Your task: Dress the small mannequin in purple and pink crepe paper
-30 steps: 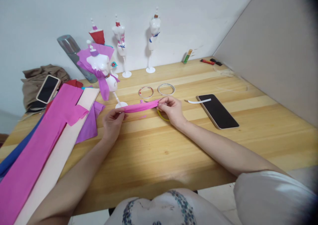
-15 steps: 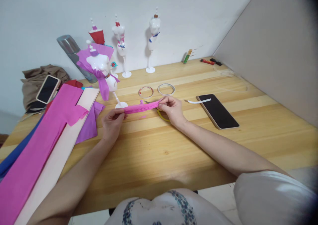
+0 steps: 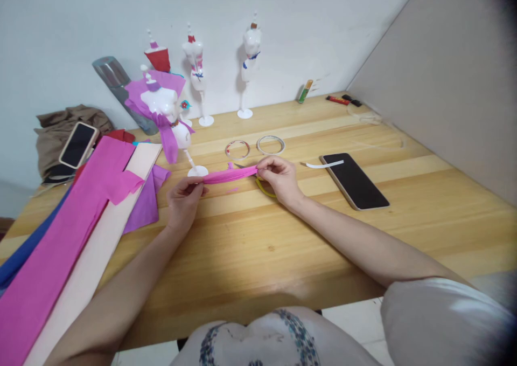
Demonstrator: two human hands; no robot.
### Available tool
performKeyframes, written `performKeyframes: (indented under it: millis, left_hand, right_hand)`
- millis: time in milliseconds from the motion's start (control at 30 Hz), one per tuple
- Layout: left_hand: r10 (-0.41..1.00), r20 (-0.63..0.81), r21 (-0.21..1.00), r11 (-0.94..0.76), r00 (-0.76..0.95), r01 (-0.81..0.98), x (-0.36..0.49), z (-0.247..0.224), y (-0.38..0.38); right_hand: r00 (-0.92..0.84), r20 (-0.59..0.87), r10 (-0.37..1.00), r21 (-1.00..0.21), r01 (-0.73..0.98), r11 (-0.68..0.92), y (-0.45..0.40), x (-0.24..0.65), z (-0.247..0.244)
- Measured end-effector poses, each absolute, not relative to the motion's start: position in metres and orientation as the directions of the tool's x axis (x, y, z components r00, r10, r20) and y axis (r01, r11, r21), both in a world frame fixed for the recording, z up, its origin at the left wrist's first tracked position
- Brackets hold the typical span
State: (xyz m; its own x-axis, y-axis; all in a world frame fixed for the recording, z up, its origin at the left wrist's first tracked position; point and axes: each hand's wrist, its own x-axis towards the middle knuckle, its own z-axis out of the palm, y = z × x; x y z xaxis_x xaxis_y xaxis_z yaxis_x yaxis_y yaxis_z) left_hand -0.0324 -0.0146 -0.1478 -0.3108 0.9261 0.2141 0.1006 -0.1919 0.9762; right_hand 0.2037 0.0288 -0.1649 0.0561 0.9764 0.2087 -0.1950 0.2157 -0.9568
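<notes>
Wooden tabletop (image 3: 258, 253), pink strip (image 3: 230, 175) stretched between left hand (image 3: 183, 198) and right hand (image 3: 280, 179), each pinching one end.

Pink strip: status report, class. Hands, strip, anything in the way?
Left hand pinching one end, right hand the other. Pink strip spanning between, gathered lengthwise. Yellow-handled scissors close by, partly hidden.

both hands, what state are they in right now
Left hand: closed, pinching one end of the pink strip.
Right hand: closed, pinching the strip's other end.

Tape rolls (image 3: 270, 153) lie behind the strip (image 3: 231, 175) — mannequin (image 3: 182, 135) to their left, phone (image 3: 356, 183) to their right.
</notes>
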Motion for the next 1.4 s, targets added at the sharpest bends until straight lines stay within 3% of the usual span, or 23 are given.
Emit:
performKeyframes:
  millis: [367,833,1033,1233,1400]
  left_hand:
    - [0.902,0.345,0.924,-0.279,-0.260,0.261,-0.035,-0.157,-0.011]
    - [0.913,0.333,0.919,-0.260,-0.234,0.295,-0.036,-0.161,-0.011]
    - [0.916,0.316,0.938,-0.263,-0.248,0.225,-0.032,-0.156,-0.012]
    - [0.957,0.146,0.987,-0.126,-0.249,0.096,-0.035,-0.153,-0.012]
    - [0.966,0.123,0.992,-0.117,-0.226,0.039,-0.036,-0.151,-0.011]
  right_hand:
    - [0.035,0.370,0.928,-0.929,-0.019,0.371,0.033,0.207,-0.173]
    - [0.027,0.376,0.926,-0.919,0.137,0.369,0.034,0.205,-0.174]
    - [0.045,0.374,0.926,-0.926,0.082,0.369,0.034,0.205,-0.173]
    - [-0.032,0.178,0.983,-0.980,-0.094,0.175,0.030,0.205,-0.167]
    - [-0.039,0.160,0.986,-0.977,-0.150,0.153,0.029,0.205,-0.162]
